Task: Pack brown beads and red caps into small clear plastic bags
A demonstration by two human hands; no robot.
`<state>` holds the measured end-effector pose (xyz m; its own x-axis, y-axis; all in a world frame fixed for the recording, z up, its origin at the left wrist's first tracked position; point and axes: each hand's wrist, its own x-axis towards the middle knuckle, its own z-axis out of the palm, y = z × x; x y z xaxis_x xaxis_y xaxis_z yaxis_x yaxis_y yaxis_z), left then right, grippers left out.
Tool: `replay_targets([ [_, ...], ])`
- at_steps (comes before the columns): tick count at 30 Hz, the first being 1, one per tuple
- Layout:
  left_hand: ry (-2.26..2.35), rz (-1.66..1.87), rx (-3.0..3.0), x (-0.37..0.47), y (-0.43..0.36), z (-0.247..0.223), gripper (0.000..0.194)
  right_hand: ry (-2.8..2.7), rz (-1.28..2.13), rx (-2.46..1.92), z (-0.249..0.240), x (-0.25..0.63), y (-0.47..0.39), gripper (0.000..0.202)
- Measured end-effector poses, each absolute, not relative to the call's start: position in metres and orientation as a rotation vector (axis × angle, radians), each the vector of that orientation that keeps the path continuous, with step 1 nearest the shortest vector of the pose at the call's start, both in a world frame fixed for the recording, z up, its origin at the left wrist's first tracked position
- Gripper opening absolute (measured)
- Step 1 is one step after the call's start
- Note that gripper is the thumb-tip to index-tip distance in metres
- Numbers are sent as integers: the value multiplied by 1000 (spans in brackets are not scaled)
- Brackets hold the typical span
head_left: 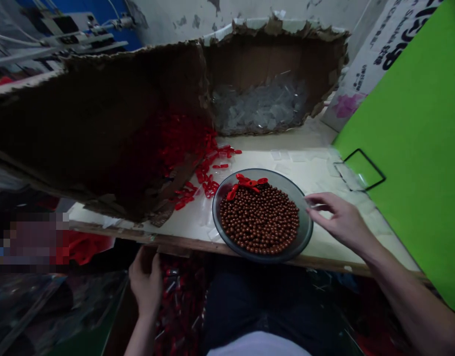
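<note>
My right hand (337, 220) is at the right rim of a grey bowl (306, 235), thumb and forefinger pinched on what looks like a small clear plastic piece (309, 203), mostly covered by the fingertips. Brown round beads (260, 217) fill much of the bowl, and several red plastic pieces (250, 183) lie on them at the far side. Below the table's front edge, my left hand (146, 279) hangs with thumb and fingers apart and nothing visible between them. Beside it, lower down, are many small red pieces with clear parts (181, 306), in shadow.
A torn cardboard box (101, 99) on the white table (242, 144) holds red pieces (175, 136) spilling out and clear plastic pieces (257, 106). A green panel (409, 133) stands at right near a black wire frame (376, 170). Machinery (68, 32) is at back left.
</note>
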<state>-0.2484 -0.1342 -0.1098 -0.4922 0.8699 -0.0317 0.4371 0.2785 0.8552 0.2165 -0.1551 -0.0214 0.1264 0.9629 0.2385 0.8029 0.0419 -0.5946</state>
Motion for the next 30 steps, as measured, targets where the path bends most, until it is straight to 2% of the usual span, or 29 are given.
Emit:
replay_targets([
  [1,2108,1310,1357,-228,-127,-97,42,-1887,383,-1706,-18,206,-143,23],
  [3,1854,1406,1745,-182,-114,-72,36,-2195,404,-1562,-21,192,-115,22],
  [7,1349,1225,2121,-97,-93,-44,32,-2535,250,-1625,-38,186,-66,22],
  [10,1282,1018,2221,-65,-85,-43,36,-2642,183,-1647,-47,173,-55,21],
  [13,1330,917,2241,-59,-82,-46,40,-2698,340,-1494,-54,144,-63,27],
  [17,1337,848,2263,-64,-82,-47,43,-2526,668,-1388,-55,122,-73,25],
  [23,1322,832,2232,-64,-80,-46,49,-1937,1171,-1362,-40,141,-73,17],
  [30,1110,982,1868,-60,-79,-37,42,-1411,1394,-1248,-17,142,-90,28],
])
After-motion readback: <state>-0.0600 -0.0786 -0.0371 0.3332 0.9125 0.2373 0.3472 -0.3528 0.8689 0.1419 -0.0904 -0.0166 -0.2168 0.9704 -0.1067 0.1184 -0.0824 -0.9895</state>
